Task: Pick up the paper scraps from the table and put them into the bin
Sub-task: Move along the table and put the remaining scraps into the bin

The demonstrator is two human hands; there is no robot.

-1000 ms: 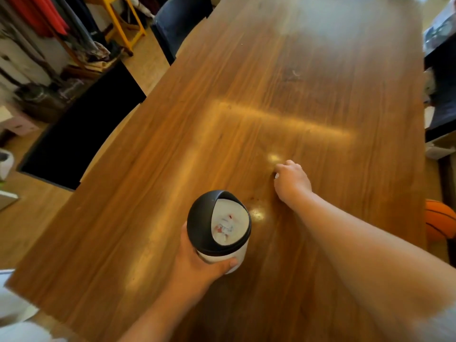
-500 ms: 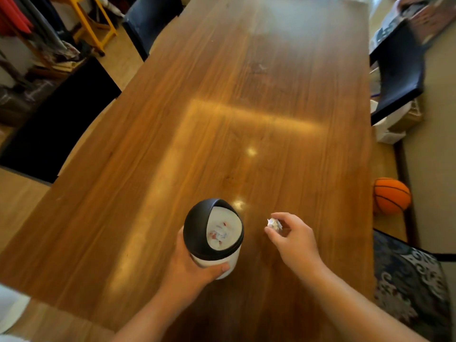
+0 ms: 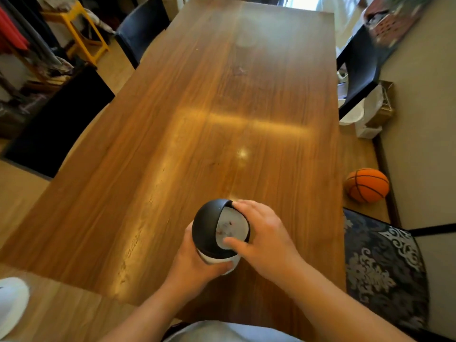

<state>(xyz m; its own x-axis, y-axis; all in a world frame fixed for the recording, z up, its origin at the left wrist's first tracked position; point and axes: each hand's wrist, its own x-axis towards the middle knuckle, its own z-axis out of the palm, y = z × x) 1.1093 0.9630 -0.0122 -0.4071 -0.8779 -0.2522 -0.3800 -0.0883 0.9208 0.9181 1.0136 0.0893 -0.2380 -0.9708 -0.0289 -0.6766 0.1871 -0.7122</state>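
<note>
A small bin (image 3: pixel 207 230) with a black domed lid and a white body stands near the front edge of the long wooden table (image 3: pixel 222 119). My left hand (image 3: pixel 195 267) grips the bin's white body from behind and below. My right hand (image 3: pixel 266 238) lies over the right side of the lid, its forefinger at the top rim and its thumb on the pale swing flap, fingers apart. Faint bits of paper show through the opening. I see no scrap in my right hand and no scraps on the tabletop.
A basketball (image 3: pixel 367 185) lies on the floor right of the table. A patterned chair seat (image 3: pixel 380 267) is at the near right, and dark chairs stand at the far left (image 3: pixel 140 28) and far right (image 3: pixel 360 67). A white object (image 3: pixel 9 302) sits at bottom left.
My right hand picked a small white scrap off the table, carried it back to the bin and now rests on the lid opening; the scrap is out of sight. The left hand kept holding the bin.
</note>
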